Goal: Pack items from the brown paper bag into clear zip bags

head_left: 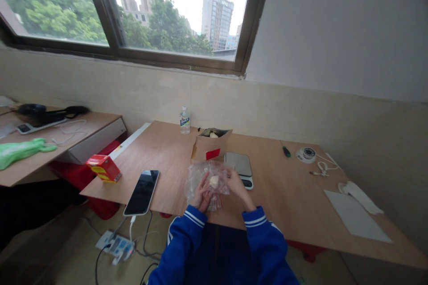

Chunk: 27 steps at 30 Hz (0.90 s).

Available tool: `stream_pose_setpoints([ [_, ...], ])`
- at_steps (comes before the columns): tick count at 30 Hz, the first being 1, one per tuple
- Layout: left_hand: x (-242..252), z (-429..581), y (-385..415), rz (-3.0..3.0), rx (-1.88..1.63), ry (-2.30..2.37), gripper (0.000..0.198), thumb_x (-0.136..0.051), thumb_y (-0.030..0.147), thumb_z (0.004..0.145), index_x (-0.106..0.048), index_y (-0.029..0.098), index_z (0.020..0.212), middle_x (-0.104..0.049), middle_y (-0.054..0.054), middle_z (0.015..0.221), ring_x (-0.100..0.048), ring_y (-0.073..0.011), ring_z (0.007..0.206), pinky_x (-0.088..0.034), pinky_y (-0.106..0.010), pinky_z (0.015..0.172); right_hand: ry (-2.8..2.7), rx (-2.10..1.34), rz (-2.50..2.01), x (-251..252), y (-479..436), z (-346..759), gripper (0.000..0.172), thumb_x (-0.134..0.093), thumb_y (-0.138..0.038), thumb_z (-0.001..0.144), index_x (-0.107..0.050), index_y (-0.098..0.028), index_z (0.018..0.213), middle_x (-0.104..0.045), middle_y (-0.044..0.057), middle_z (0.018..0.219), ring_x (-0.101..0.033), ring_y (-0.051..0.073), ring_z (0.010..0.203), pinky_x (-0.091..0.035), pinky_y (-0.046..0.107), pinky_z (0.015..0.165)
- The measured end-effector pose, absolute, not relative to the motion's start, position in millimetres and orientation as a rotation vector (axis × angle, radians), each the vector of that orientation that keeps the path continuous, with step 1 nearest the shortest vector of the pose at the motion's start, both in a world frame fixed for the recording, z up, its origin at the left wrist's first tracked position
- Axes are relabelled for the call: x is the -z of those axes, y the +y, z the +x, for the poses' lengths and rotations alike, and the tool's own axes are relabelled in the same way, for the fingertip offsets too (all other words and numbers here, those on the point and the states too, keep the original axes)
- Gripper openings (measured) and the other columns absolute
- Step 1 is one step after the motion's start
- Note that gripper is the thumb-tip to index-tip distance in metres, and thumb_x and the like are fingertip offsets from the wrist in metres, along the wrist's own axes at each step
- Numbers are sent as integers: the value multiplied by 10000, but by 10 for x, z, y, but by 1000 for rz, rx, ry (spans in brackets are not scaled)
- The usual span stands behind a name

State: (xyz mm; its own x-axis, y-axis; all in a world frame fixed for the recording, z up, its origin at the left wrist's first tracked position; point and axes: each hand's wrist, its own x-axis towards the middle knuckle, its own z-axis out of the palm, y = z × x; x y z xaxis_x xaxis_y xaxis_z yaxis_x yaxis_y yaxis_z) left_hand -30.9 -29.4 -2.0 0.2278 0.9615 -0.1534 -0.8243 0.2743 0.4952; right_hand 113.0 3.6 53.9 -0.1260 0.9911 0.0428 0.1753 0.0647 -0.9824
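Note:
A clear plastic bag [193, 180] with a pale lump [214, 181] in or on it is between my hands, near the table's front edge. My left hand [202, 196] is at the bag's left side, fingers pointing up, the bag's film against them. At the bag's right side, my right hand [234, 181] has its fingers closed on the plastic. Just behind stands an open brown paper bag [200, 148] with a red label and pale pieces inside. A kitchen scale [238, 164] lies right of it, partly behind my right hand.
Left on the table [267, 178] are a phone [142, 192] with a cable and a red box [104, 168]. A water bottle [184, 121] stands behind. To the right lie a green screwdriver [286, 151], a round white device [306, 155], a cable, a grey sheet [354, 218] and a white cloth [363, 197].

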Motion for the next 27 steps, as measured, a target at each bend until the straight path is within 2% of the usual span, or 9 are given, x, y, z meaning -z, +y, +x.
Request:
stream_pose_setpoints([
  [4, 87, -296, -277, 360, -1276, 476, 536, -588, 52, 744, -509, 209, 1250, -621, -77, 1187, -611, -165, 1028, -479, -258, 898, -1714, -1183, -1168, -646, -84, 1044, 397, -492, -535, 812, -638, -166, 805, -681, 59, 798, -628, 206, 748, -511, 341, 706],
  [6, 125, -292, -266, 343, -1285, 488, 503, -600, 51, 732, -541, 206, 1207, -636, -73, 1161, -618, -168, 1014, -472, -275, 915, -1791, -1186, -1117, -695, -153, 1005, 360, -487, -499, 834, -652, -179, 849, -683, 47, 817, -627, 200, 761, -507, 354, 745],
  [9, 179, -288, -244, 306, -1301, 511, 450, -590, 55, 737, -564, 203, 1161, -667, -68, 1092, -632, -171, 983, -463, -304, 938, -1812, -1168, -1083, -712, -234, 967, 278, -546, -415, 821, -647, -209, 977, -678, 53, 946, -621, 221, 896, -495, 384, 820],
  [11, 200, -284, -228, 282, -1317, 513, 457, -561, 58, 751, -548, 218, 1179, -676, -64, 1067, -635, -175, 976, -446, -330, 966, -1787, -1197, -1092, -680, -278, 969, 298, -614, -391, 775, -640, -210, 1010, -669, 60, 993, -614, 235, 936, -501, 389, 816],
  [15, 189, -280, -206, 236, -1358, 483, 549, -520, 70, 767, -452, 252, 1280, -665, -45, 1094, -626, -186, 1002, -410, -365, 1007, -1647, -1265, -1108, -680, -378, 1087, 308, -666, -390, 723, -649, -178, 946, -678, 66, 930, -628, 226, 879, -515, 367, 771],
  [19, 192, -291, -198, 286, -1330, 478, 590, -523, 81, 782, -402, 277, 1325, -650, -29, 1126, -631, -164, 976, -429, -337, 984, -1595, -1240, -1072, -1088, -367, 1300, 320, -628, -400, 761, -637, -189, 1001, -662, 70, 1014, -616, 207, 926, -495, 344, 814],
  [21, 225, -303, -193, 299, -1307, 483, 572, -521, 100, 804, -402, 293, 1329, -650, -27, 1119, -638, -151, 944, -443, -319, 965, -1527, -1098, -1059, -1426, -220, 1343, 342, -570, -430, 805, -613, -195, 1049, -653, 74, 1043, -610, 196, 932, -489, 337, 822],
  [24, 282, -317, -182, 286, -1308, 460, 539, -492, 101, 834, -417, 308, 1327, -650, -32, 1109, -641, -145, 926, -447, -311, 961, -1398, -693, -991, -1880, 166, 1253, 357, -548, -461, 814, -580, -191, 1044, -627, 86, 1081, -589, 189, 965, -467, 333, 862],
  [27, 292, -319, -185, 282, -1298, 442, 526, -471, 99, 846, -424, 313, 1324, -654, -29, 1098, -643, -143, 920, -453, -320, 961, -1405, -409, -971, -2041, 541, 1043, 410, -560, -466, 808, -507, -205, 1119, -603, 88, 1098, -579, 185, 961, -457, 337, 867],
])
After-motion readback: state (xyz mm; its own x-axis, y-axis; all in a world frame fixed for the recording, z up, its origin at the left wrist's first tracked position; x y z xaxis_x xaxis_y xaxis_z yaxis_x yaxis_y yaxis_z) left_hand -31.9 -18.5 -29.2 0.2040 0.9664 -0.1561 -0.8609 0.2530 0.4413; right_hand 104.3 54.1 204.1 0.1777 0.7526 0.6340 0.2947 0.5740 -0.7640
